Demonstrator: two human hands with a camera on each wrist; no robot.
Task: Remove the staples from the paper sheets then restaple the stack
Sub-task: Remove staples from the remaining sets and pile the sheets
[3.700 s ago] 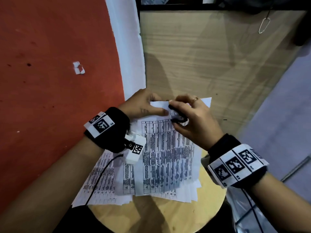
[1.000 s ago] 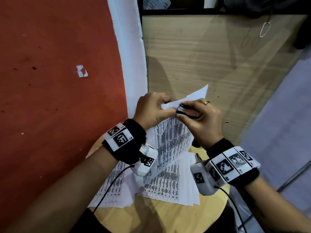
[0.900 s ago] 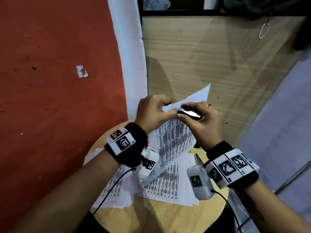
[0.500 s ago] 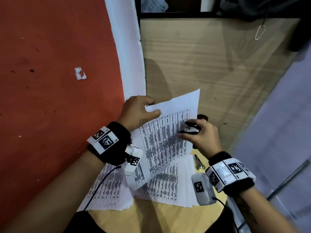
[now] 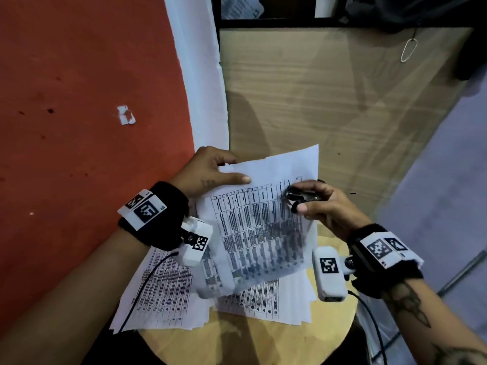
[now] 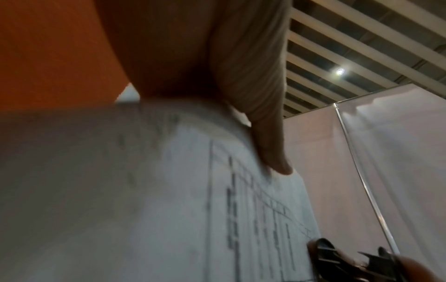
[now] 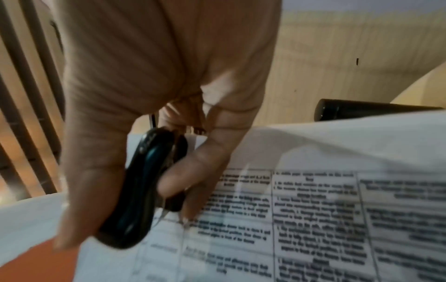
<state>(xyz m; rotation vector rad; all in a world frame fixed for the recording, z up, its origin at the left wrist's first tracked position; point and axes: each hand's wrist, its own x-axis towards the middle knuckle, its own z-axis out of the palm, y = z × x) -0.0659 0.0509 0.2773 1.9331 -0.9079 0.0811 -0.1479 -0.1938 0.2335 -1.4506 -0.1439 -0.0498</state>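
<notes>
The left hand point(image 5: 208, 169) pinches the top edge of a lifted sheet point(image 5: 263, 219), thumb on its face; the right hand point(image 5: 321, 204) grips a black remover point(image 7: 142, 190) at the sheet's right edge. More sheets point(image 5: 163, 293) lie fanned on the stool point(image 5: 237, 343) beneath. This sheet looks freed (no staple shows, though the pictures are blurred), so removal seems well along; gathering and restapling remain, and I can't pick out a stapler.

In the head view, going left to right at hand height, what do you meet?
Red wall → left hand → lifted printed sheet → staple remover → right hand.
</notes>
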